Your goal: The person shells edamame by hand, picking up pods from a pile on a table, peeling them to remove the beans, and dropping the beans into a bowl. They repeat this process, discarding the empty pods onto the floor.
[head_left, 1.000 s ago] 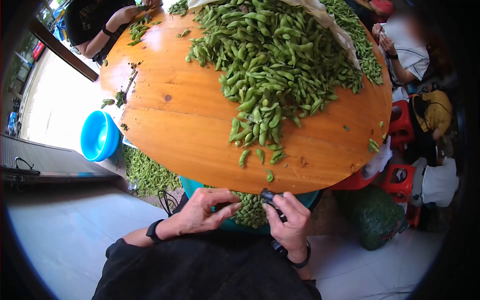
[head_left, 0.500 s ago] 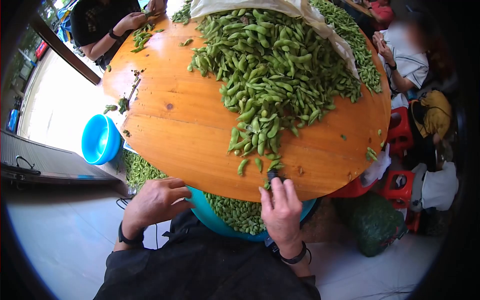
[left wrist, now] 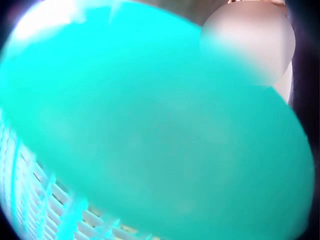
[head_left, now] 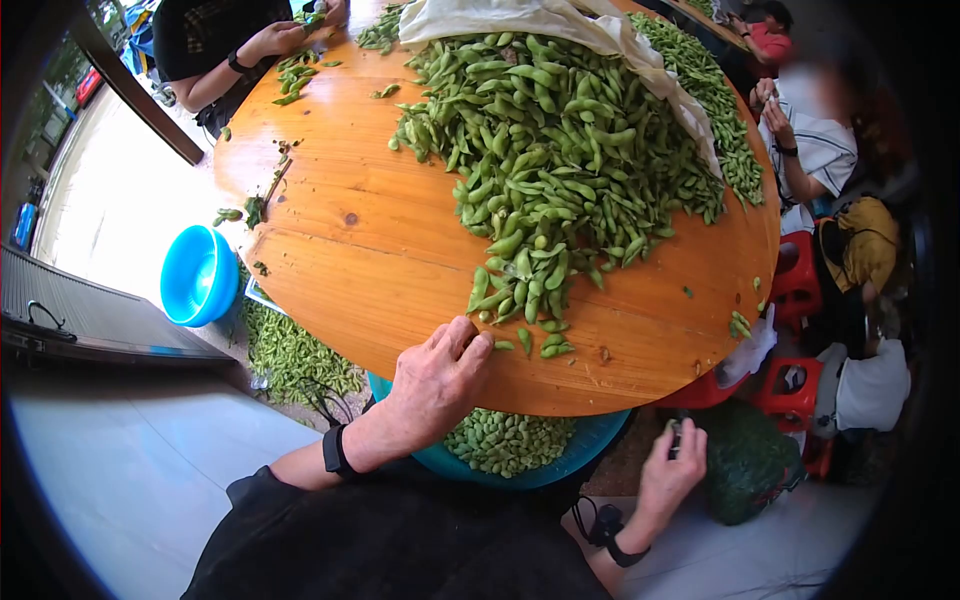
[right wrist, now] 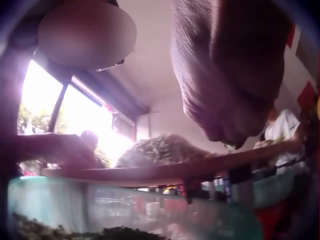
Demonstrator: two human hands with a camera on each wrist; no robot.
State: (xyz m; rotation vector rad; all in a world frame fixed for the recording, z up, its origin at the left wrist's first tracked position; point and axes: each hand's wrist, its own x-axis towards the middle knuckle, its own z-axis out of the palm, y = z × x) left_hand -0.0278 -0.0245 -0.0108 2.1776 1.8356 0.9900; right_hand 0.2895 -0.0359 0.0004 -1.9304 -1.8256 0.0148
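Observation:
A big heap of green soybean pods (head_left: 560, 150) lies on a round wooden table (head_left: 370, 250). My left hand (head_left: 470, 345) rests on the table's near edge, its fingers stretched to a few loose pods (head_left: 545, 345) at the foot of the heap. My right hand (head_left: 680, 440) hangs below the table at the right, curled round a small dark tool (head_left: 673, 428). A teal basin (head_left: 560, 465) of pods sits under the table edge against my lap; it fills the left wrist view (left wrist: 150, 125). The right wrist view shows the right hand (right wrist: 225, 100) above the basin (right wrist: 125, 210).
A blue basin (head_left: 198, 275) and a spread of pods (head_left: 290, 350) lie on the floor at the left. Red stools (head_left: 800, 270) and a dark green bag (head_left: 750, 460) stand at the right. Other people sit at the far left (head_left: 220, 40) and the right (head_left: 810, 130).
My left hand has come up from beside the basin onto the table by the loose pods. My right hand has dropped off the table edge to the lower right with the dark tool.

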